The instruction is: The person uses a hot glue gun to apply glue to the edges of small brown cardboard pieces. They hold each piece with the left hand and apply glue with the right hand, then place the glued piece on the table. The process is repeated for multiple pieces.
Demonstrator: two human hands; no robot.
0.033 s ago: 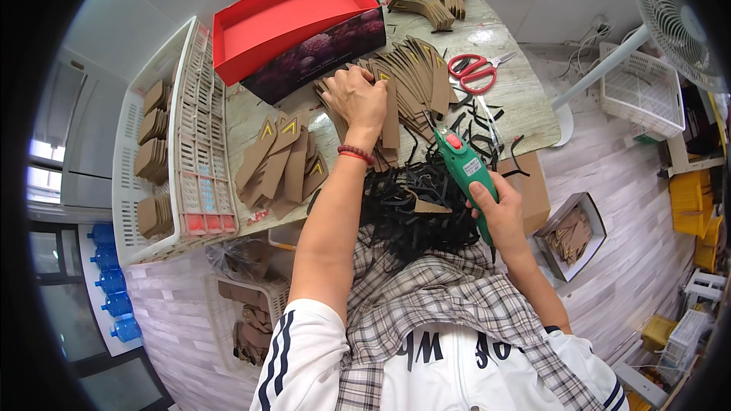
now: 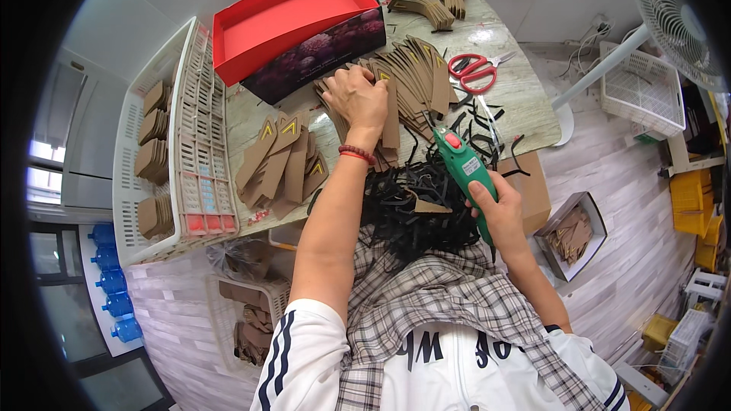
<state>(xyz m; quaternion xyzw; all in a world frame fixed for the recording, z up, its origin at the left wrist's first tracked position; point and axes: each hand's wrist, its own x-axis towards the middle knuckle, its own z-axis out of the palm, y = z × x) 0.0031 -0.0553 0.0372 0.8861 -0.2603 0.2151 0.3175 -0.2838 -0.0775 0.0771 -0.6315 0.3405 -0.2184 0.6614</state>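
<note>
The pale, mottled stone-look desk [image 2: 525, 99] carries everything and serves as the landmark. Along its left edge stands a long white slotted plastic crate [image 2: 202, 125], its compartments holding stacks of brown cardboard pieces. At the desk's far side sits a rectangular red cardboard box lid [image 2: 285, 19] with dark patterned outer walls, its smooth red inside bare. In the desk's middle a fanned row of flat brown card sleeves [image 2: 415, 80] lies overlapping; the left hand [image 2: 358, 99] presses on its left end, fingers spread flat and apart, a red bead bracelet at the wrist. Left of that row, nearer the crate, lies a smaller heap of tapered brown card pieces with gold chevrons [image 2: 282, 160]. At the desk's near edge a tangle of black ribbon strips [image 2: 415, 205] spills over. Beside it, the right hand [image 2: 499, 209] has its grip clamped around a green plastic glue gun [image 2: 464, 167], nozzle toward the sleeves. Red-handled scissors [image 2: 476, 68] lie to the right of the row.
</note>
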